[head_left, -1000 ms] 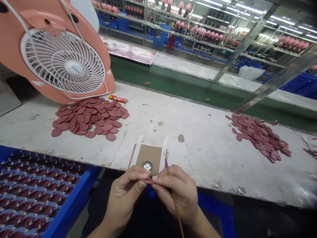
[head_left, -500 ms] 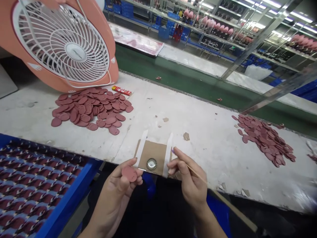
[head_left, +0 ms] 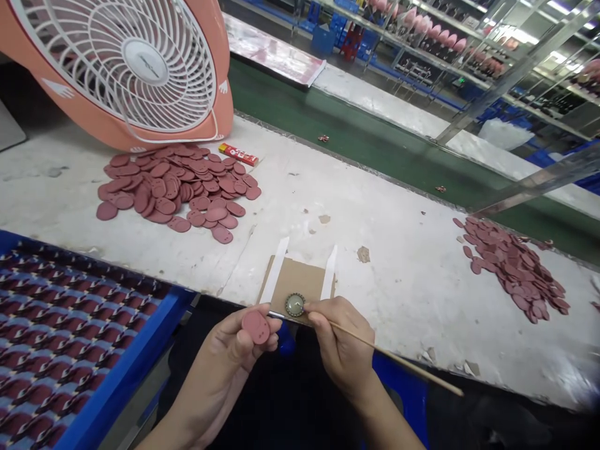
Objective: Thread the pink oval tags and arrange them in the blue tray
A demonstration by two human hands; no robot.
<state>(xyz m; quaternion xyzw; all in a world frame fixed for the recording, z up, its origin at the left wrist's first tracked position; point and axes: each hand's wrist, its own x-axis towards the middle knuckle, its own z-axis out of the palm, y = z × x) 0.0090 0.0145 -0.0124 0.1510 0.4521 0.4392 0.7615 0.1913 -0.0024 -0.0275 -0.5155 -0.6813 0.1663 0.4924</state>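
Observation:
My left hand (head_left: 229, 353) is closed on a flat dark-pink oval disc (head_left: 255, 327) with small holes near its lower edge, held up in front of the table edge. My right hand (head_left: 349, 347) pinches a thin wooden stick (head_left: 412, 365), whose long end slants down to the right. The stick's tip is at a crimped bottle cap (head_left: 295, 305) with something pale or clear inside. That cap sits on a piece of brown cardboard (head_left: 300, 274), which has white strips along both sides and lies at the front edge of the table.
A large pile of similar discs (head_left: 182, 187) lies at left, below an orange fan (head_left: 225, 81) and beside a red packet (head_left: 239, 154). Another disc pile (head_left: 515, 262) is at right. A blue tray (head_left: 94, 390) of patterned pieces stands lower left. Behind runs a green belt (head_left: 375, 150).
My right hand has moved left and down, bringing the stick's tip to the bottle cap. My left hand keeps hold of the disc. The camera view has shifted slightly.

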